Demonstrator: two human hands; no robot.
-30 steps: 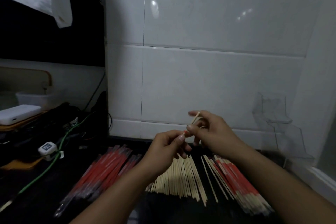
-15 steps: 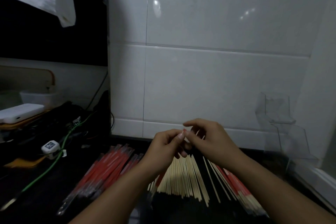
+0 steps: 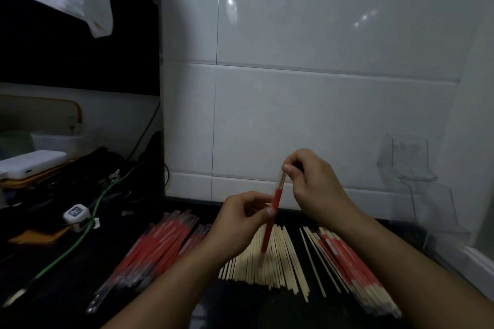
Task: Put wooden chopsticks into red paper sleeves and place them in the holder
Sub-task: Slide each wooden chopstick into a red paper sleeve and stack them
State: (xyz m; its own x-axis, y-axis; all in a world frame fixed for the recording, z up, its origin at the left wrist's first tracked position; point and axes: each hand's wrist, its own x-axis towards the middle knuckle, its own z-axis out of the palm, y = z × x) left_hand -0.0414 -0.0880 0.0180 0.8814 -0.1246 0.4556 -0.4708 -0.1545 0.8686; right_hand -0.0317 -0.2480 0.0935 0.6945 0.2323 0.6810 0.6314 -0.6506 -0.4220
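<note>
Ideally, pushed home in line with the red sleeve [image 3: 270, 224] pinched mid-length by the left hand [image 3: 240, 218], the wooden chopsticks [image 3: 281, 180] nipped at their bare top by the right hand [image 3: 310, 184], above the loose chopsticks [image 3: 275, 259] on the tabletop [image 3: 66, 283], holder [image 3: 417, 181] at 3 o'clock.

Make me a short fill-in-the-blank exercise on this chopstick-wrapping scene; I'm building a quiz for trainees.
1. The right hand pinches the bare wooden top of the chopsticks, while the left hand pinches the ____ sleeve.
2. The pile of bare chopsticks lies ____ the held sleeve.
3. The empty sleeves lie to the ____ of the bare chopsticks.
4. The clear holder stands against the ____ wall.

Missing words: red; below; left; tiled
</note>
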